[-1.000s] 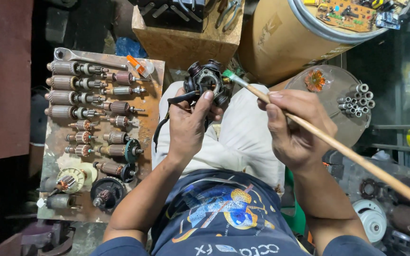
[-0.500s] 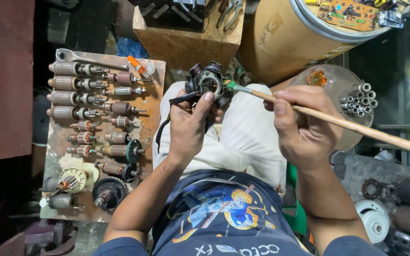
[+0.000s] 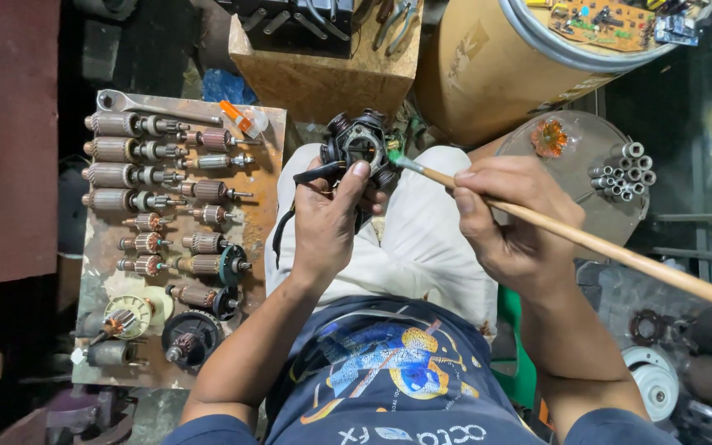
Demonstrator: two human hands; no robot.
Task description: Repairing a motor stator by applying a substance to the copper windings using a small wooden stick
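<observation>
My left hand [image 3: 327,216] grips a black motor stator [image 3: 358,142] with dark windings, held above my lap, thumb on its lower rim. My right hand [image 3: 512,218] holds a long wooden-handled brush [image 3: 587,241]. Its green-tinted tip [image 3: 395,158] touches the stator's right side, and the handle runs off to the lower right. A black lead hangs from the stator down past my left wrist.
A rusty tray [image 3: 265,198] at left holds several motor armatures [image 3: 125,150], a wrench and an orange-capped tube. A wooden block [image 3: 323,78] and a cardboard drum [image 3: 488,74] stand ahead. A round metal lid [image 3: 578,177] with small metal tubes [image 3: 624,175] lies at right.
My right hand has tipped the brush flatter and drawn it in, so the tip now rests against the stator's right side. The left hand keeps the stator almost still.
</observation>
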